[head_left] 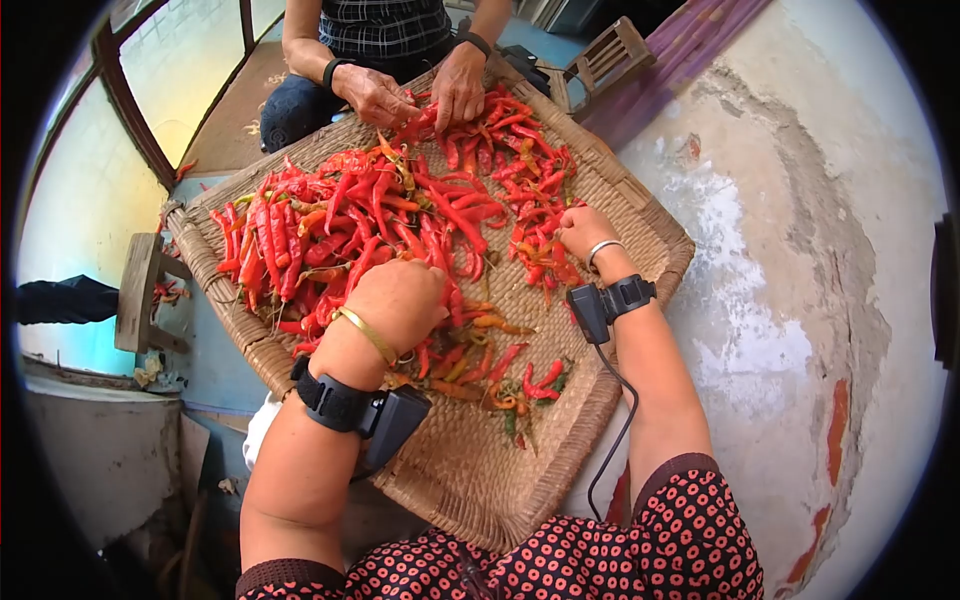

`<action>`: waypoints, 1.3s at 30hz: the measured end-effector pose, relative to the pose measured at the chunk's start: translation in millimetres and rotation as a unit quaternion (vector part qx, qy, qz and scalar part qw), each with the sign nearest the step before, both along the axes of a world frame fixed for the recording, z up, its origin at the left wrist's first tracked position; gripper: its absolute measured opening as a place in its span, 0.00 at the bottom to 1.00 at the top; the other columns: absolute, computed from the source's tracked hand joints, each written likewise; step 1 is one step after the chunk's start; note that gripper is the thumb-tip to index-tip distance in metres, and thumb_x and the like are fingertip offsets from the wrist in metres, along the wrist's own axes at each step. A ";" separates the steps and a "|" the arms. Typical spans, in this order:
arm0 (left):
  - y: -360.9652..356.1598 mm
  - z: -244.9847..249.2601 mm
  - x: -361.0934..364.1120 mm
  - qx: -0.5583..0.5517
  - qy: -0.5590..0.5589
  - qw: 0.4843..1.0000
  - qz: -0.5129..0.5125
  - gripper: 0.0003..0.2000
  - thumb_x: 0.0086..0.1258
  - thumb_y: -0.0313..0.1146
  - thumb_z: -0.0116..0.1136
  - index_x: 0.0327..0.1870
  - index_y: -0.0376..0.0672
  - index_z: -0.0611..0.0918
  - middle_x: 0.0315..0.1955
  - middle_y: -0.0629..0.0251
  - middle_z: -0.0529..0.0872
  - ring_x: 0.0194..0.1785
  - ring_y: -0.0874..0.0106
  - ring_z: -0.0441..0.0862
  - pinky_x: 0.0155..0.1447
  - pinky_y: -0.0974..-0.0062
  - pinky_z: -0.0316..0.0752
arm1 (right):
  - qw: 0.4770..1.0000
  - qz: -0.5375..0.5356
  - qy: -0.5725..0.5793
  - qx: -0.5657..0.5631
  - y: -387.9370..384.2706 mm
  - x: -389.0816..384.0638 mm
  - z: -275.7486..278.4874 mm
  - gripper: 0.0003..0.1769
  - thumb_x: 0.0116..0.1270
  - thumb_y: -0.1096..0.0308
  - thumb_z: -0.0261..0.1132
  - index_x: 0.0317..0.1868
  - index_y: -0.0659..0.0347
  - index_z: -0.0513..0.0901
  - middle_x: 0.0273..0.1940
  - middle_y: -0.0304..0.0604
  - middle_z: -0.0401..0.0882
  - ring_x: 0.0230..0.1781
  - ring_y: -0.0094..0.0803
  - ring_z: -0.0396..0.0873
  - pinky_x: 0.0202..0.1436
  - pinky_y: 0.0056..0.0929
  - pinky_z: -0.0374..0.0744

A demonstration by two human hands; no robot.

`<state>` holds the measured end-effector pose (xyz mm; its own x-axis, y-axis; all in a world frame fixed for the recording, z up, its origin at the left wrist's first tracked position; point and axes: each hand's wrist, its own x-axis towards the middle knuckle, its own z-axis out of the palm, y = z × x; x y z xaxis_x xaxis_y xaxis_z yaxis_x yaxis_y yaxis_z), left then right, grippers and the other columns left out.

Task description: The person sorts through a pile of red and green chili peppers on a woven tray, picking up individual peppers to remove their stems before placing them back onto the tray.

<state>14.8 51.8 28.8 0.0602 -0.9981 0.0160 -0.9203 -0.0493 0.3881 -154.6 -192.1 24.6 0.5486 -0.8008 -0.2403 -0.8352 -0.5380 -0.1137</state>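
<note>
Near edge: patterned sleeves, a black wrist unit (385, 420) on the left arm and another (608, 302) on the right, with a cable (612, 430) hanging off the right one over the tray rim. The woven tray (470, 500) is tilted corner-on, and its near corner is bare weave with open room. A few loose chillies (520, 385) lie just ahead of that bare patch. The left hand (400, 300) is humped knuckles-up on the near edge of the chillies (400, 215). Its fingers are buried past the knuckles, so I cannot tell if it is gripping. The right hand (585, 232) is clenched on the right strand of the pile, fingers folded under, probably on a chilli or two, but the inside is hidden. The two hands are well apart, with a bare strip of weave between them and the right rim free. The main heap fills the tray's middle and left, crowding the left rim. At the far corner the other person's hands (375, 95) (460, 85) are in the pile too, blocking that end. Off the tray there is a wooden stool (140, 290) just beside the left rim, a rough plastered wall (800, 300) close on the right, and a wooden crate (610, 55) and purple cloth (690, 40) beyond the far edge.
</note>
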 end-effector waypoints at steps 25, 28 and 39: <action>0.5 1.9 -2.1 0.014 -0.004 1.000 0.002 0.12 0.53 0.37 0.60 0.30 0.38 0.77 0.25 0.54 0.79 0.34 0.56 0.79 0.39 0.63 0.74 | 0.984 0.106 0.125 -0.063 17.9 12.0 20.5 0.11 0.54 0.67 0.62 0.39 0.56 0.78 0.31 0.43 0.80 0.33 0.39 0.78 0.37 0.34 0.76; 0.7 0.8 -0.7 0.018 -0.001 1.000 0.005 0.12 0.52 0.37 0.60 0.30 0.38 0.77 0.25 0.54 0.79 0.34 0.56 0.79 0.39 0.63 0.74 | 0.935 -0.029 -0.297 0.193 13.7 22.7 27.2 0.13 0.55 0.66 0.63 0.42 0.59 0.80 0.35 0.46 0.81 0.37 0.40 0.79 0.41 0.37 0.76; 2.0 2.3 -0.8 0.026 0.007 1.000 0.005 0.12 0.53 0.37 0.60 0.31 0.37 0.77 0.26 0.54 0.79 0.36 0.57 0.78 0.41 0.63 0.73 | 0.989 0.050 0.020 -0.136 1.3 4.4 -39.6 0.18 0.55 0.68 0.63 0.48 0.53 0.74 0.44 0.47 0.74 0.46 0.44 0.74 0.48 0.39 0.74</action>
<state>13.9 53.8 31.2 0.0709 -0.9968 -0.0372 -0.9138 -0.0799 0.3982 -150.1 -190.8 -15.0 0.6230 -0.7808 -0.0465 -0.7770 -0.6246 0.0780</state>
